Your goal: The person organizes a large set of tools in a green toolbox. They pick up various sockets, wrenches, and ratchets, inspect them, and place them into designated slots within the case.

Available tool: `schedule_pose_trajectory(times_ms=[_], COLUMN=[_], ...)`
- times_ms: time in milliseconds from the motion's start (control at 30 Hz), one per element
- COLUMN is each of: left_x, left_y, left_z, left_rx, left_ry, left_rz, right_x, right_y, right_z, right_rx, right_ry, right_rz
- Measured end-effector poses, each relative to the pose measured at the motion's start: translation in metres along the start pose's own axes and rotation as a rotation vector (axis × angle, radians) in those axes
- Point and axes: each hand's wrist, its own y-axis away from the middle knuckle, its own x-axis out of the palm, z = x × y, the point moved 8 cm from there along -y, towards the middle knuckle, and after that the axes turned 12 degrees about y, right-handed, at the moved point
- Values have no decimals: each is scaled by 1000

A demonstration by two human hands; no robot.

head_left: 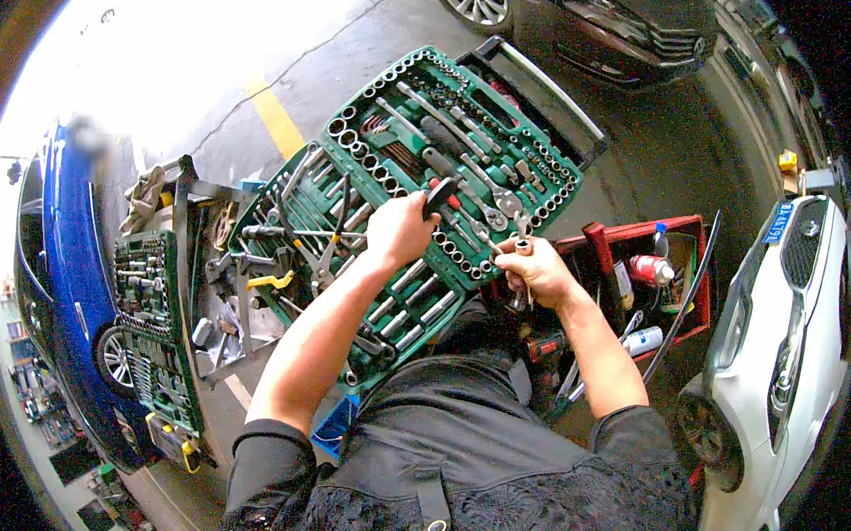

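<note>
While both my fists are full of tools, figured I'd lay it out with 12 straight ahead of me. Right hand (542,273), around 3 o'clock, is closed on a shiny chrome steel ring-ended wrench (523,245) over the near right edge of the case. Looks like more metal pokes out below my fingers, but I can't tell how many pieces. Left hand (403,234), about 11, is curled round a black tool with a bit of red on it (441,194); my fingers hide too much to say what kind.

I'd reckon the wrench is rigid, solid for its size and tough, but slick if there's any oil on it. Mid-shank is the place to grab, clear of the ring. The black one should be grippier, best held by the handle.

Filling 12 to 1 is the open dark-green plastic socket case (497,105), rows of chrome sockets in it. At 10 there's a jumble of pliers with yellow-and-black handles (323,261) and other loose stuff crowding my left forearm. Over at 3 sits a red rectangular tray (647,229) holding a white-and-red bottle (651,270), plus a black-and-red power tool (545,347) at 4, so that side's tight for my elbow. Blue car (75,241) at 9, white car (764,351) past the tray.
</note>
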Motion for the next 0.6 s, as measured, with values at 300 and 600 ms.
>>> schedule_pose_trajectory(times_ms=[300, 600], left_x=[34, 20], left_y=[-38, -50], left_z=[3, -1], left_rx=[-8, 5], left_ry=[-309, -260], left_rz=[240, 231], right_x=[-4, 16], right_y=[-24, -51], right_z=[20, 35], right_rx=[-121, -85], right_ry=[1016, 1439], right_rz=[-373, -298])
